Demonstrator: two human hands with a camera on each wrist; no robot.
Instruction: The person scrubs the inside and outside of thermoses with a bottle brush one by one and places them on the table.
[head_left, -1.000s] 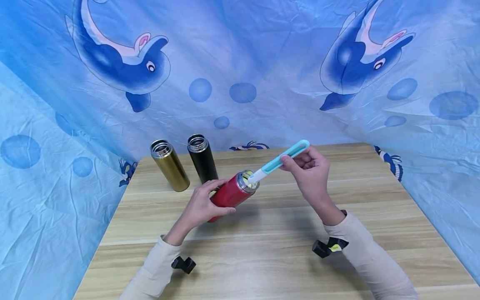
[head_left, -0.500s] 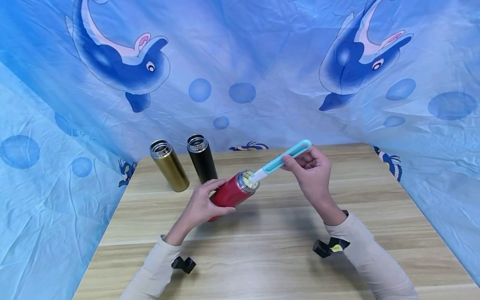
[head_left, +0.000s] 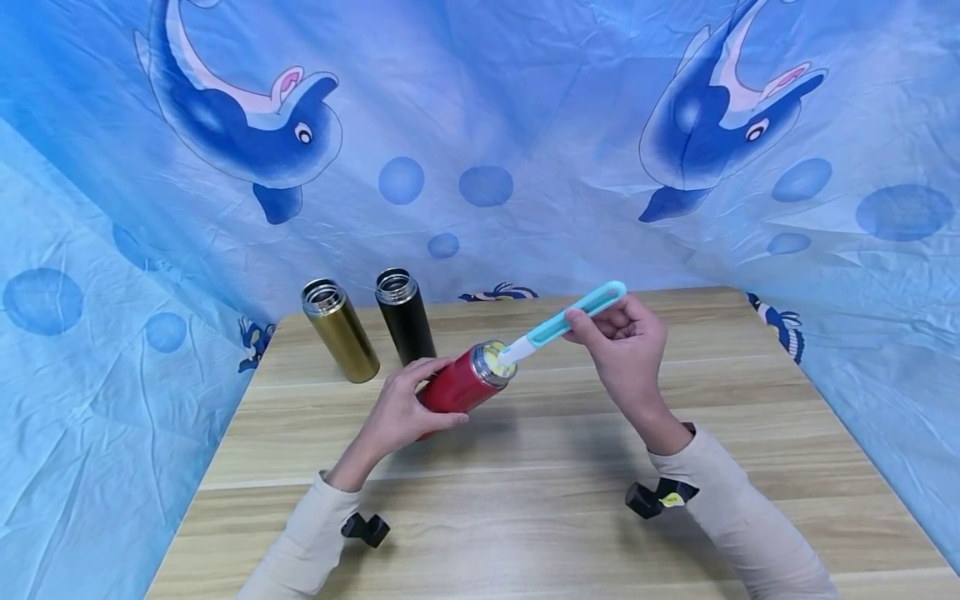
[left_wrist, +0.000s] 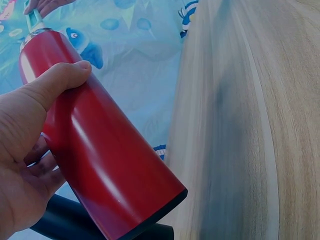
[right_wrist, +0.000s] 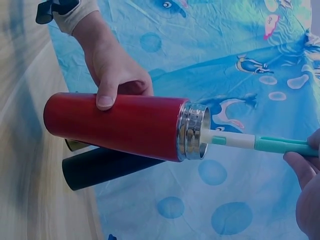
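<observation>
My left hand (head_left: pixel 397 410) grips a red thermos bottle (head_left: pixel 459 385) round its body and tilts it, its uncapped steel mouth facing up and to the right. In the left wrist view the thumb lies across the red bottle (left_wrist: pixel 100 150). My right hand (head_left: pixel 626 350) pinches the teal handle of a bottle brush (head_left: pixel 573 318) between thumb and fingers. The brush's white neck enters the bottle mouth, where something yellowish shows; its head is hidden inside. In the right wrist view the brush (right_wrist: pixel 240 140) runs nearly in line with the bottle.
A gold bottle (head_left: pixel 342 335) and a black bottle (head_left: pixel 405 317), both uncapped, stand upright at the back left of the wooden table (head_left: pixel 510 517). The black one is just behind the red bottle. A blue dolphin-print cloth (head_left: pixel 555 200) hangs behind and at the sides.
The right hand and brush handle have shifted very slightly to the right. The left hand holds the red bottle almost in the same place.
</observation>
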